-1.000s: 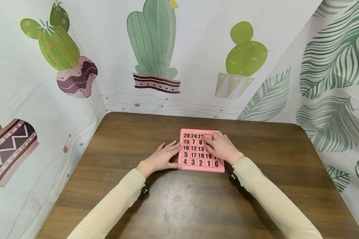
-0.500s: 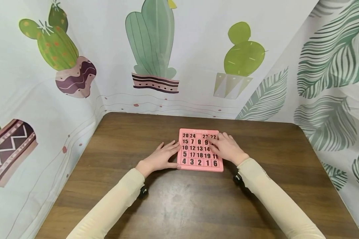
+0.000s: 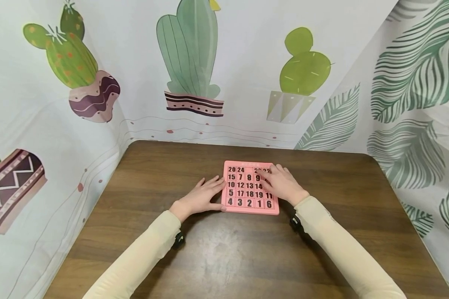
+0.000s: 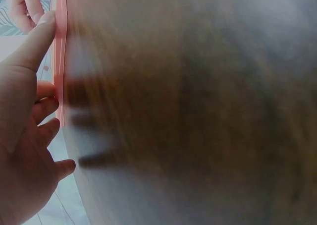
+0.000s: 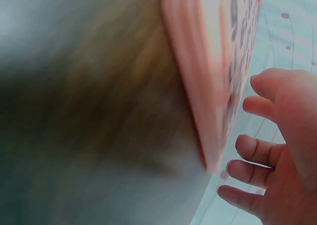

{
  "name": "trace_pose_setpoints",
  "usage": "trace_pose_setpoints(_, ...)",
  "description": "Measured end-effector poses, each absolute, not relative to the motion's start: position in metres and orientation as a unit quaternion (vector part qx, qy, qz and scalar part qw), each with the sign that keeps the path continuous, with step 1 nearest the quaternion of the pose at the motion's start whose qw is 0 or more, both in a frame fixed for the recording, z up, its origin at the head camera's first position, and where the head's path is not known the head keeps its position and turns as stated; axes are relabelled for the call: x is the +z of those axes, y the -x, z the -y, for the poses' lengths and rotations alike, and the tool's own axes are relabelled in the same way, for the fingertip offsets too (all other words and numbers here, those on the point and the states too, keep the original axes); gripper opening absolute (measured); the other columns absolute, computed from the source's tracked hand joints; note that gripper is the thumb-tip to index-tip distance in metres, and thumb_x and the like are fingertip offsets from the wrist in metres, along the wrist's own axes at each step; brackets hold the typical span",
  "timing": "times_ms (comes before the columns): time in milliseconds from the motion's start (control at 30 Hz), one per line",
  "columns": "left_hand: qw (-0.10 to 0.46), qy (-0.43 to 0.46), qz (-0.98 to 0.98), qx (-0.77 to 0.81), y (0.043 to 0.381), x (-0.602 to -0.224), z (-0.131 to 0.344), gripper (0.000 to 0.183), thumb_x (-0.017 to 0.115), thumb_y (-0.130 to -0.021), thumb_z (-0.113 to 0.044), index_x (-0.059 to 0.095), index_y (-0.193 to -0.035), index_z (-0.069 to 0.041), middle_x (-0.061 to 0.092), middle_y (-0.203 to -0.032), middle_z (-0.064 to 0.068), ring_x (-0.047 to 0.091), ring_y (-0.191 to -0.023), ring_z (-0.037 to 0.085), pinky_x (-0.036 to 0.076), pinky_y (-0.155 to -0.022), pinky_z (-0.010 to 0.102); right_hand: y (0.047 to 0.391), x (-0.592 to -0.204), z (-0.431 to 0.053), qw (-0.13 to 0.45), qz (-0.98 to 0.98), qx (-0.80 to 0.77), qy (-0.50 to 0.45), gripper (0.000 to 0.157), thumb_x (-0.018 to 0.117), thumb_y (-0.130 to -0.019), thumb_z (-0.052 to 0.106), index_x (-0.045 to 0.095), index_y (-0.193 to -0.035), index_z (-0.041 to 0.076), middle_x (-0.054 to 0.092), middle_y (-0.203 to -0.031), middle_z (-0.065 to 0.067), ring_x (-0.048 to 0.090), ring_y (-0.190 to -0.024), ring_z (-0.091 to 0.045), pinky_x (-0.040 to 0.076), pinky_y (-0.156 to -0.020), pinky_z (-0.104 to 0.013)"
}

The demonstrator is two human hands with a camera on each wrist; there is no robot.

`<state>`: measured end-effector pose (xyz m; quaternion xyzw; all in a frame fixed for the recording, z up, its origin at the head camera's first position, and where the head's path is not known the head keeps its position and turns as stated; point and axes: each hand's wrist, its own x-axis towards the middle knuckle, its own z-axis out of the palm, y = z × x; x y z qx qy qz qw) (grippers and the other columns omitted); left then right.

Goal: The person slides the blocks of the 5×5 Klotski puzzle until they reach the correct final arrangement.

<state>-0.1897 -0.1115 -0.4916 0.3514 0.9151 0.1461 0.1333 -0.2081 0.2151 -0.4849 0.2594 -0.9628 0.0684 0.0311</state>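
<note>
A pink number slide puzzle (image 3: 250, 209) lies on the wooden table, with rows of black-numbered tiles. In its top row an empty slot (image 3: 249, 170) shows between the 24 tile (image 3: 240, 170) and the 23 tile (image 3: 257, 170). My left hand (image 3: 199, 198) rests along the puzzle's left edge, fingertips and thumb touching its side. Over the upper right tiles lies my right hand (image 3: 282, 185), its index fingertip by the 23 tile, and it hides some numbers. In the right wrist view, the right hand's fingers (image 5: 255, 150) are loosely bent and spread beyond the puzzle's side.
The brown wooden table (image 3: 217, 257) stretches around the puzzle. A white cloth with printed cacti (image 3: 194, 54) and leaves hangs behind and beside it. Black straps (image 3: 179, 240) sit at both wrists.
The 23 tile has slid one place right in the top row, so the empty slot now lies left of it. My right hand has shifted slightly right; my left stays put.
</note>
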Motion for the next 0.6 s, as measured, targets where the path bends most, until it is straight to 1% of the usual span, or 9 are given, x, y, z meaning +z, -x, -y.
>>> trace_pose_setpoints(67,0.134,-0.351,-0.915,0.145,0.190,-0.492,0.112,0.092,0.066,-0.095,-0.061,0.031,-0.164,-0.010,0.023,-0.172,0.007,0.013,-0.161,0.027,0.011,-0.125,0.064,0.209,-0.483,-0.209,0.032,0.962,0.068,-0.263,0.044,0.061,-0.104,0.031,0.065,-0.143,0.012,0.059,-0.100,-0.015,0.048,-0.093,-0.031,0.042,-0.082,-0.048)
trace_pose_setpoints(167,0.132,-0.352,-0.916,0.143,0.190,-0.492,0.112,0.092,0.066,-0.095,-0.061,0.031,-0.164,-0.010,0.023,-0.172,0.006,0.014,-0.161,0.027,0.012,-0.124,0.064,0.210,-0.480,-0.198,0.025,0.961,0.068,-0.266,0.043,0.061,-0.105,0.031,0.066,-0.143,0.013,0.056,-0.096,-0.013,0.048,-0.095,-0.031,0.042,-0.084,-0.048)
trace_pose_setpoints(267,0.130,-0.353,-0.916,0.142,0.190,-0.493,0.113,0.092,0.066,-0.095,-0.061,0.031,-0.164,-0.010,0.023,-0.172,0.006,0.014,-0.161,0.027,0.012,-0.124,0.064,0.211,-0.479,-0.188,0.026,0.959,0.068,-0.274,0.042,0.061,-0.105,0.030,0.066,-0.143,0.014,0.057,-0.095,-0.013,0.050,-0.097,-0.032,0.044,-0.091,-0.052)
trace_pose_setpoints(333,0.129,-0.354,-0.915,0.144,0.190,-0.494,0.113,0.092,0.066,-0.095,-0.061,0.031,-0.164,-0.010,0.023,-0.172,0.007,0.014,-0.161,0.027,0.013,-0.124,0.065,0.211,-0.478,-0.182,0.034,0.956,0.069,-0.282,0.041,0.061,-0.104,0.029,0.067,-0.142,0.014,0.059,-0.098,-0.015,0.053,-0.099,-0.033,0.045,-0.095,-0.055)
trace_pose_setpoints(400,0.128,-0.355,-0.914,0.149,0.190,-0.494,0.113,0.092,0.067,-0.095,-0.061,0.032,-0.164,-0.010,0.024,-0.172,0.007,0.015,-0.160,0.027,0.013,-0.124,0.065,0.212,-0.479,-0.177,0.040,0.954,0.068,-0.290,0.041,0.062,-0.104,0.030,0.067,-0.142,0.014,0.060,-0.099,-0.016,0.054,-0.099,-0.034,0.046,-0.095,-0.055)
trace_pose_setpoints(533,0.129,-0.354,-0.914,0.153,0.190,-0.494,0.113,0.093,0.067,-0.095,-0.061,0.031,-0.164,-0.011,0.024,-0.172,0.006,0.015,-0.161,0.026,0.014,-0.124,0.065,0.215,-0.481,-0.171,0.039,0.953,0.058,-0.296,0.041,0.060,-0.105,0.032,0.067,-0.142,0.015,0.059,-0.096,-0.013,0.052,-0.094,-0.031,0.044,-0.087,-0.050)
trace_pose_setpoints(600,0.129,-0.352,-0.914,0.153,0.190,-0.494,0.113,0.093,0.067,-0.095,-0.062,0.031,-0.164,-0.011,0.024,-0.172,0.006,0.014,-0.161,0.025,0.013,-0.124,0.065,0.216,-0.482,-0.170,0.033,0.954,0.053,-0.295,0.042,0.059,-0.106,0.033,0.066,-0.144,0.017,0.058,-0.095,-0.012,0.050,-0.092,-0.030,0.043,-0.085,-0.048)
